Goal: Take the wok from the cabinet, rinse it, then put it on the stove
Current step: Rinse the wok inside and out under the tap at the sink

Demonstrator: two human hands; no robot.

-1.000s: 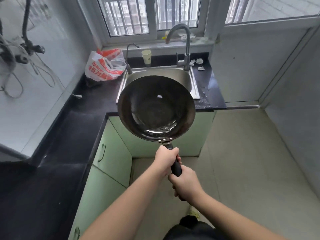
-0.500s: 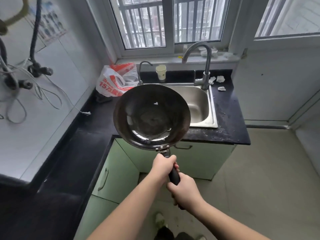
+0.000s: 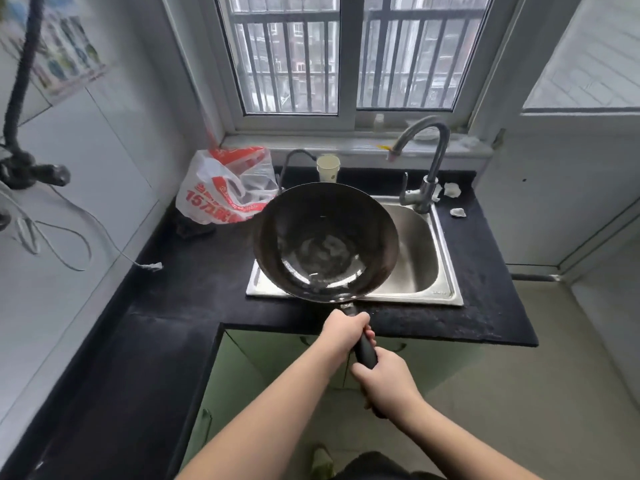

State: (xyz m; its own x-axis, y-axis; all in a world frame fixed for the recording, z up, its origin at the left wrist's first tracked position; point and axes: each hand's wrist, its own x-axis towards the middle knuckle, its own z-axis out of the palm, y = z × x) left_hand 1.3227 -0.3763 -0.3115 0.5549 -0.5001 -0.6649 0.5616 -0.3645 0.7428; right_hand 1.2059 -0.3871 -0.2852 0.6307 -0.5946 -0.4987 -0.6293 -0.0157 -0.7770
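Note:
A dark round wok [image 3: 325, 242] hangs in the air over the left part of the steel sink [image 3: 420, 251], its bowl facing up and shining wet inside. Both hands grip its black handle. My left hand [image 3: 343, 332] holds it close to the bowl. My right hand [image 3: 386, 384] holds the handle's end, nearer to me. The tall curved tap [image 3: 424, 161] stands behind the sink on the right, with no water running from it. No stove is in view.
The black L-shaped counter [image 3: 194, 289] runs left and toward me, over green cabinet doors [image 3: 228, 382]. A red-and-white plastic bag [image 3: 227, 187], a paper cup [image 3: 327, 168] and a small second tap [image 3: 294, 161] stand behind the wok. Cables hang on the left wall.
I have stepped closer to the sink. The wok, held by both hands throughout, now hangs over the sink's left part rather than in front of the counter.

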